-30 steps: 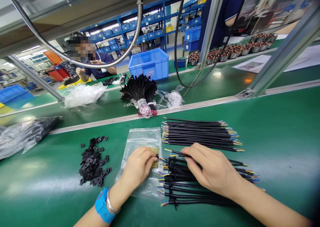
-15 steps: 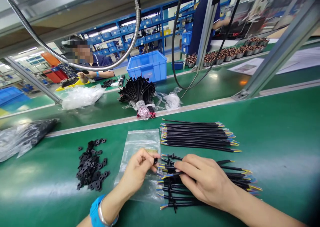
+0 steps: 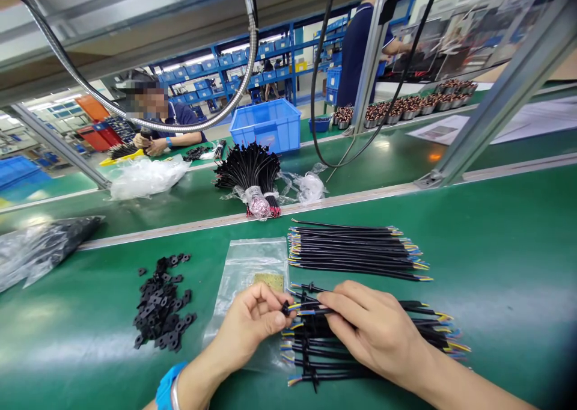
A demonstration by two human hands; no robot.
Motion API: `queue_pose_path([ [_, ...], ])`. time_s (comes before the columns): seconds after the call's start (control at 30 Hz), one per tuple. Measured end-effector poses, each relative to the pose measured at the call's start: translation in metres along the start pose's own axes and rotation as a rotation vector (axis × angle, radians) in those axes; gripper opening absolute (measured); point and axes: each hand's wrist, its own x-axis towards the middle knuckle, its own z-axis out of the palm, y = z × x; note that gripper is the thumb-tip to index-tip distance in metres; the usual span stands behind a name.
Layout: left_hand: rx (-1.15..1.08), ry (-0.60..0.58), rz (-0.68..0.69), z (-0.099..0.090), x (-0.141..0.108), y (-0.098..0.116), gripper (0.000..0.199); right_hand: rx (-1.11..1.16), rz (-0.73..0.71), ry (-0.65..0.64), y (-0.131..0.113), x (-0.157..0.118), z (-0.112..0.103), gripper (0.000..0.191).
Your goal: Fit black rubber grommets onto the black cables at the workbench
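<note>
Green smooth-topped counter point(image 3: 518, 247) fills most of the lower frame; an empty-looking blue plastic bin point(image 3: 265, 124) stands at upper centre. At lower centre lies a clear flat plastic bag point(image 3: 243, 257), left of two groups of slim black sheathed cables with multicoloured wire ends: an upper group point(image 3: 351, 247) and a lower group point(image 3: 336, 374). Small black holed pieces form a loose pile point(image 3: 162, 308) at lower left.

Right hand point(image 3: 374, 326): thumb and fingers drawn together over the lower group, pinching a black cable point(image 3: 311, 305) near its left end. Left hand point(image 3: 246, 326): half curled at lower centre, pinching a small black grommet point(image 3: 285, 308) by thumb and fingertips.

Handling, by judgement: the cable is light and springy; its thin wires bend easily. Grip the sheath just behind the wires. The grommet is very light, probably rubbery and hard to damage. Hold its outer edges. A yellow wire tip reaches the grommet; whether it has entered cannot be told.
</note>
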Motion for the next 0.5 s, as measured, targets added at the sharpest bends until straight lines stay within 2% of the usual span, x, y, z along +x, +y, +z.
queue_pose_path([
  [0.23, -0.037, 0.009, -0.039, 0.007, -0.004, -0.009, 0.037, 0.000, -0.135, -0.041, -0.012, 0.001, -0.006, 0.021],
  [0.37, 0.003, 0.085, -0.068, 0.012, -0.004, -0.013, 0.038, -0.035, -0.201, 0.009, -0.019, 0.004, -0.011, 0.020],
  [0.43, 0.044, 0.119, -0.030, 0.014, -0.004, -0.014, 0.034, -0.070, -0.195, 0.023, -0.022, 0.004, -0.011, 0.019],
  [0.5, 0.126, 0.124, 0.069, 0.016, -0.005, -0.013, 0.028, -0.078, -0.164, -0.004, -0.024, 0.002, -0.011, 0.021],
])
